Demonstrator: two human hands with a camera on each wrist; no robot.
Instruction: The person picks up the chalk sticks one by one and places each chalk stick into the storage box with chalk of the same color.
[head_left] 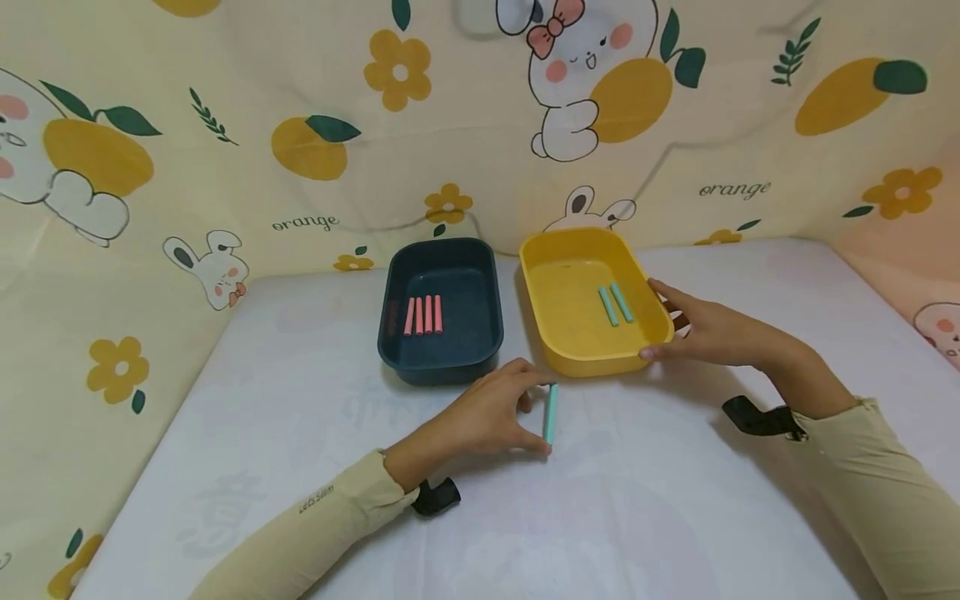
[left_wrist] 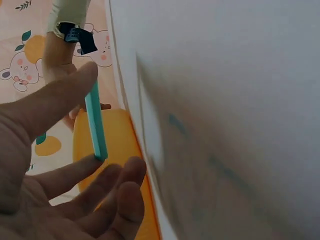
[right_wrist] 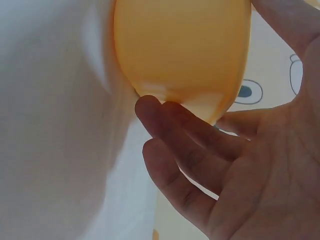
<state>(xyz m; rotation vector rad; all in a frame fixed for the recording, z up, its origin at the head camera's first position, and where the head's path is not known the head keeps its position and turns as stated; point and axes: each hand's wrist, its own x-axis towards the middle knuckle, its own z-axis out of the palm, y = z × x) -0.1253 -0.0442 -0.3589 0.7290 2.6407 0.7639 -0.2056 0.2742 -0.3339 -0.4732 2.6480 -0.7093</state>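
Note:
My left hand rests on the white table and pinches a teal stick by its two ends between thumb and index finger. The left wrist view shows the same stick held just off the surface. My right hand lies against the right wall of the yellow tray. Its thumb is by the far rim, and its fairly straight fingers touch the near corner. Two teal sticks lie inside that tray. The dark blue tray to its left holds several pink sticks.
Both trays stand side by side at the back of the white table, close to a draped cloth backdrop printed with rabbits and oranges. Black camera straps sit on both wrists.

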